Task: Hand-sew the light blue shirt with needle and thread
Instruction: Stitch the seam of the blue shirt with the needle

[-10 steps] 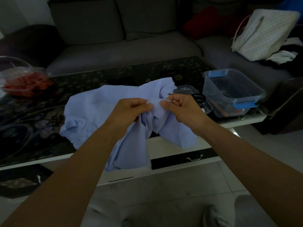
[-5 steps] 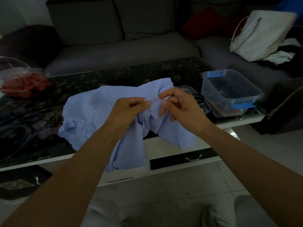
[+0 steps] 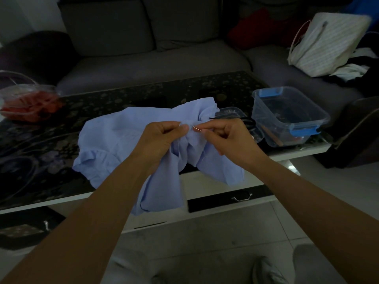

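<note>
Tightly, right hand (image 3: 229, 137) pinches needle (image 3: 196, 128) (left hand (image 3: 161, 138) grips shirt (image 3: 114, 138)).

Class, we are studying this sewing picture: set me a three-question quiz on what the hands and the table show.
1. True or false: the right hand pinches the needle.
2. The clear box with blue clips stands: A) on the sofa; B) on the table, right of the light blue shirt; C) on the floor.
3. Fill in: the left hand pinches a fold of the ____.
Key: 1 true; 2 B; 3 shirt.
</note>
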### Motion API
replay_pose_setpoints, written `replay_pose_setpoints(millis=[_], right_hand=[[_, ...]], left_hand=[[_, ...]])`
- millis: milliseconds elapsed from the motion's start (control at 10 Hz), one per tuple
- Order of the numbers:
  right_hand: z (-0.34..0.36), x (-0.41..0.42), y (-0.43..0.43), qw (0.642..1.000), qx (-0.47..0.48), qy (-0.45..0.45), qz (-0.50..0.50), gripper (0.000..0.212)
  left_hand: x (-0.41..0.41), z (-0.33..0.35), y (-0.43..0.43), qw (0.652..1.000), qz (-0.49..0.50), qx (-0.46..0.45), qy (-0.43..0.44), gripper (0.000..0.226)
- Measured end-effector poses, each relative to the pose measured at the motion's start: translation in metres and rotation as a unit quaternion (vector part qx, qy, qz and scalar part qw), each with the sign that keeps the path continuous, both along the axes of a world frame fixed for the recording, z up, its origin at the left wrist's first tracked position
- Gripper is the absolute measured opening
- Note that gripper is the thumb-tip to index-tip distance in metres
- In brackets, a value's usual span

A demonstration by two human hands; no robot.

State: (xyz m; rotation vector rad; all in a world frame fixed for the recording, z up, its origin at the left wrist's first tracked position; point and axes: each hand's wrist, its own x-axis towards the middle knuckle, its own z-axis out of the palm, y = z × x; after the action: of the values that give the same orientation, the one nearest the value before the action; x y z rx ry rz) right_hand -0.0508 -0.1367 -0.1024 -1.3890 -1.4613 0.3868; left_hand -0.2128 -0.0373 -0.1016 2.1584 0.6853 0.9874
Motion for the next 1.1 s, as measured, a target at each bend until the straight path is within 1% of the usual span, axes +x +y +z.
replay_pose_setpoints(millis=[100,200,300,400,500,600,700,800,900,1000,1100], right_hand=[[-0.0001,0.0006,0.0001,1.000,-0.002,0.002,0.003,0.020],[-0.0004,-0.0001,0.0002,1.000,-0.005,-0.001,0.003,0.021],[0.0002,0.0009,0.0005,1.000,-0.019,-0.005,0.001,0.020],[0.0024,0.0023,0.0007,0.998,-0.057,-0.009,0.003,0.030],[0.0038,0.0020,0.0000,0.994,-0.103,-0.003,0.022,0.044],[0.0028,0.0013,-0.0005,0.993,-0.115,-0.006,0.021,0.024],[0.0007,0.0009,0.0009,0.993,-0.114,0.005,0.008,0.009],[0.0002,-0.0007,0.0025,0.994,-0.107,0.004,-0.006,0.010],[0.0024,-0.0001,0.0024,0.994,-0.103,0.030,-0.001,0.008],[0.0059,0.0018,0.0021,0.994,-0.100,0.043,0.012,0.010],[0.0068,0.0037,0.0022,0.994,-0.096,0.047,0.023,0.012]], left_hand=[[0.0003,0.0185,-0.0104,0.973,-0.010,-0.230,-0.014,0.020],[0.0007,0.0128,-0.0075,0.965,-0.023,-0.261,-0.024,0.008],[-0.0002,0.0134,-0.0088,0.971,-0.012,-0.239,-0.020,0.008],[0.0002,0.0138,-0.0085,0.975,-0.007,-0.223,-0.013,0.006],[0.0004,0.0148,-0.0106,0.980,-0.005,-0.198,0.008,0.008],[0.0016,0.0146,-0.0106,0.982,0.006,-0.188,0.021,0.014],[0.0028,0.0144,-0.0098,0.982,0.027,-0.184,0.028,0.011],[0.0043,0.0146,-0.0103,0.983,0.036,-0.180,0.026,0.010],[0.0044,0.0154,-0.0110,0.978,0.036,-0.204,0.031,0.011],[0.0006,0.0189,-0.0117,0.975,0.015,-0.220,0.007,0.010],[-0.0016,0.0207,-0.0128,0.967,-0.021,-0.256,-0.003,0.011]])
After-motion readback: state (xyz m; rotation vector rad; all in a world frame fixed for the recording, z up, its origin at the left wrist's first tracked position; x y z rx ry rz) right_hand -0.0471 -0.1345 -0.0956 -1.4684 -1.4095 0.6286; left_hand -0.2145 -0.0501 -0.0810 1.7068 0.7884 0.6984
